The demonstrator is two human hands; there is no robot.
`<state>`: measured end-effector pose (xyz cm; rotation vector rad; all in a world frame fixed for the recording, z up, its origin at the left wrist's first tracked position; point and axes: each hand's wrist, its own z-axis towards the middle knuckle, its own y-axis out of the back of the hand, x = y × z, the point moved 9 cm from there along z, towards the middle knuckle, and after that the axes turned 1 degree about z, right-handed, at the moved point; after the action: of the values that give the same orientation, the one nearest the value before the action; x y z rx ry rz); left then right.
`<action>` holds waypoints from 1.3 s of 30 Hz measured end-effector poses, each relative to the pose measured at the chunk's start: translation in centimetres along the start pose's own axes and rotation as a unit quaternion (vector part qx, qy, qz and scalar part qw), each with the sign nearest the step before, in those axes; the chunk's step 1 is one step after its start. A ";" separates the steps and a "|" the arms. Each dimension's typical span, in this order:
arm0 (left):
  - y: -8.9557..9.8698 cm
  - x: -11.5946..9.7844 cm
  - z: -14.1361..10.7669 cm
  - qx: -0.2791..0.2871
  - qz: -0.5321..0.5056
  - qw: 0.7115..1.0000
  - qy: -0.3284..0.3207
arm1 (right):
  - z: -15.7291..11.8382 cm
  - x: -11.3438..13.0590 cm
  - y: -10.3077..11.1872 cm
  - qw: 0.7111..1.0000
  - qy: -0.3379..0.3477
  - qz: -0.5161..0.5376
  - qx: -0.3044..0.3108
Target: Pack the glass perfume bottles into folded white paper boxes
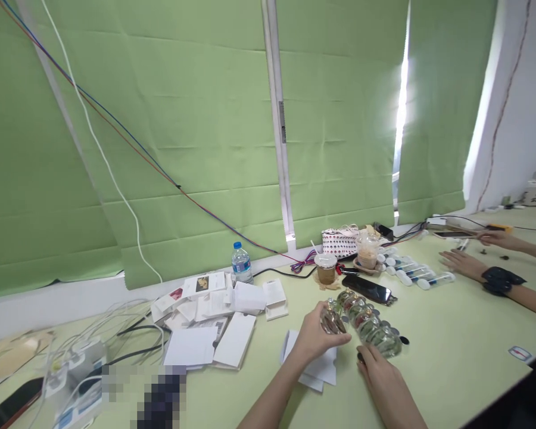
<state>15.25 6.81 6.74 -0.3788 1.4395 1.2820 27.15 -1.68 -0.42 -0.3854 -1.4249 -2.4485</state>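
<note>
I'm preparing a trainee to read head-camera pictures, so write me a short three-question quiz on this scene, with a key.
1. True or false: the water bottle lies on its side.
2. Left or right: which of the wearer's hands holds the clear rounded item?
3. Fill in the blank: the blinds behind the table are ____ in colour.

Key: 1. False; it stands upright. 2. The left hand. 3. Green.

I hold one clear, rounded container [333, 320] tilted in my left hand [317, 336]; a small black piece [361, 357], partly hidden, touches my right hand [380, 370]; similar containers [385, 341], greenish and reddish, lie closely rowed.
</note>
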 end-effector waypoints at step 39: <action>5.3 3.8 -8.2 0.004 0.290 0.957 -0.002 | 4.1 7.1 -4.8 0.949 0.014 0.218 0.228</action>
<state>5.65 3.37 4.38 0.0671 1.6145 1.7356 19.16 3.43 0.28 -0.4924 -1.6283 -1.7135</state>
